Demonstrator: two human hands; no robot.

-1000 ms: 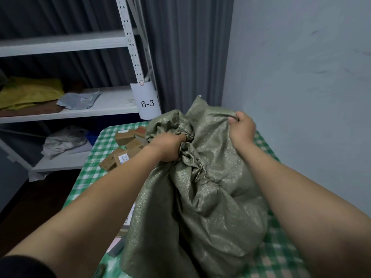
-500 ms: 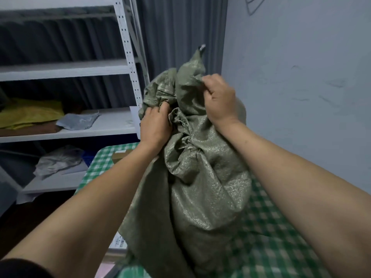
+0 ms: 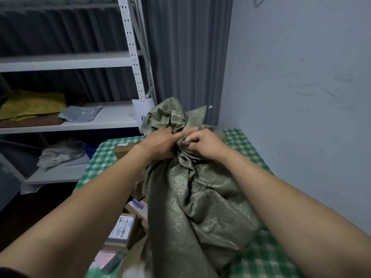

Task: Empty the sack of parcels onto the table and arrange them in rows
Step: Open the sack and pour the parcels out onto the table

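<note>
Just one view, worn on the person's head: a wide-angle lens pitched forward and down. It sits close in, with both forearms stretching from the lower corners to mid-frame, where the left grip (image 3: 158, 144) and right grip (image 3: 204, 144) meet on the sack (image 3: 192, 207), which fills the lower middle. The bench (image 3: 249, 149) runs away beneath it. Farther off, shelving (image 3: 66, 61) takes the upper left, a curtain (image 3: 186, 53) the top centre, and the wall (image 3: 301, 77) the whole right side
</note>
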